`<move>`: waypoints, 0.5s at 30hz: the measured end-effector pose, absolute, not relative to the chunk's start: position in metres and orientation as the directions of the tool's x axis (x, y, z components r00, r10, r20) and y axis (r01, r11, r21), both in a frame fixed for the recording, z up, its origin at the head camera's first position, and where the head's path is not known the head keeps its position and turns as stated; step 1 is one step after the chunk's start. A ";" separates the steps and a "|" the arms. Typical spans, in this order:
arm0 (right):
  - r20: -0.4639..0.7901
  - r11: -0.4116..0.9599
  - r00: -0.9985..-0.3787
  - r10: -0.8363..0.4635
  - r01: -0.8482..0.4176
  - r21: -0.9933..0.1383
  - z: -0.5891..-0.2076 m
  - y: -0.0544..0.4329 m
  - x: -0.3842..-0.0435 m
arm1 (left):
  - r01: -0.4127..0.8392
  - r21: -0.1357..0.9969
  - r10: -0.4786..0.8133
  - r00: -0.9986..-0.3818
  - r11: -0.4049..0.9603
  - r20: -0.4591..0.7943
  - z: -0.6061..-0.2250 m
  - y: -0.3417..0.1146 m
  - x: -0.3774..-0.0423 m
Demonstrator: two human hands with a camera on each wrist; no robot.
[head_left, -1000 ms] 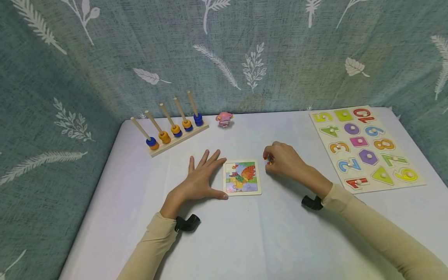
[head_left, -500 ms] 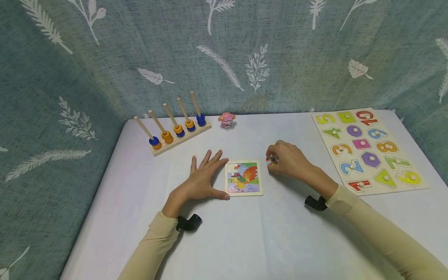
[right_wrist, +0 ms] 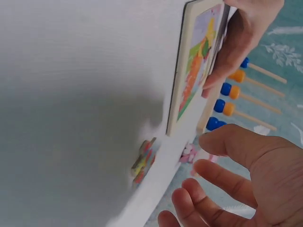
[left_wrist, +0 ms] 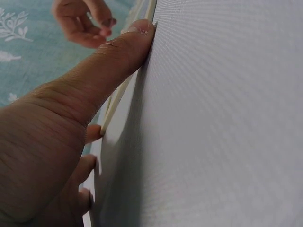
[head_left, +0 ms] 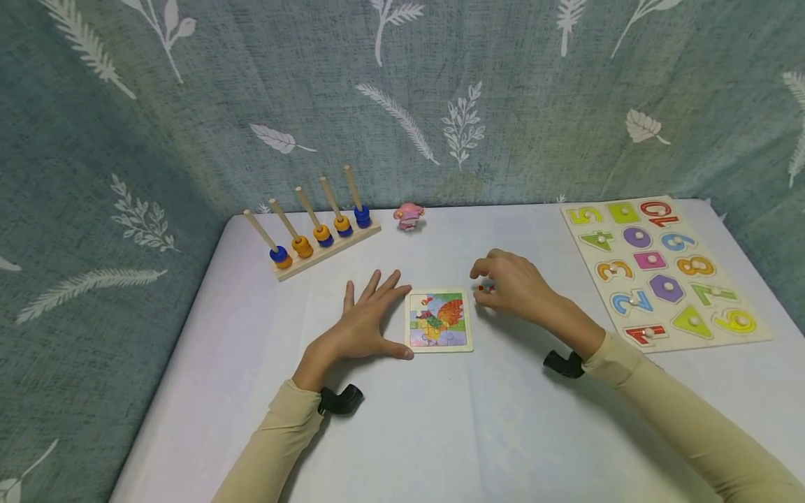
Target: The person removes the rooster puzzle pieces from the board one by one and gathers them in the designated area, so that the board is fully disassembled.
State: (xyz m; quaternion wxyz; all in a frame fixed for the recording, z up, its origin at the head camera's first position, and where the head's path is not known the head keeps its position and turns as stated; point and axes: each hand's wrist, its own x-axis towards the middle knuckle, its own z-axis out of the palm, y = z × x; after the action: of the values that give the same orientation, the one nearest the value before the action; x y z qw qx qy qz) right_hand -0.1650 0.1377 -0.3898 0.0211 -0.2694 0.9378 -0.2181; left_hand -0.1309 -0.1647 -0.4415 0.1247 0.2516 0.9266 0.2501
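A small square jigsaw puzzle (head_left: pixel 449 321) with a pale wooden frame and a colourful bird picture lies mid-table. A paler patch shows at its upper left. My left hand (head_left: pixel 352 330) is spread at the frame's left side, its thumb (left_wrist: pixel 118 54) and index fingertip at the edge. Right of the puzzle, my right hand (head_left: pixel 518 288) hovers with thumb and fingers apart. Below it on the cloth are small colourful puzzle pieces (right_wrist: pixel 144 161), partly hidden in the head view; how many I cannot tell. In the right wrist view they lie apart from the fingertips.
A bead stacker (head_left: pixel 330 253) with wooden pegs stands at the back left. Beside it is a small pink figure (head_left: pixel 409 216). A number-and-shape peg board (head_left: pixel 682 335) lies at the right. Patterned green cloth (head_left: pixel 377 126) hangs behind the table.
My right thumb and fingers have parted further around the pieces, and that hand has shifted slightly left. The left hand keeps its place at the puzzle. The head view has shifted slightly.
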 end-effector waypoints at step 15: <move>0.090 0.715 -0.822 -0.563 -0.539 -0.445 -0.388 0.114 -0.165 | 0.404 0.524 0.526 -0.845 0.750 -0.101 -0.441 -0.164 -0.131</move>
State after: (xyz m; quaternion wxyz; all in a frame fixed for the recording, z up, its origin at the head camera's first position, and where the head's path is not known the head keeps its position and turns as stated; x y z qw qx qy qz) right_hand -0.1654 0.1139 -0.3885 0.0259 -0.2975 0.9257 -0.2322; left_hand -0.1308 -0.1643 -0.4411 0.1219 0.2507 0.9274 0.2494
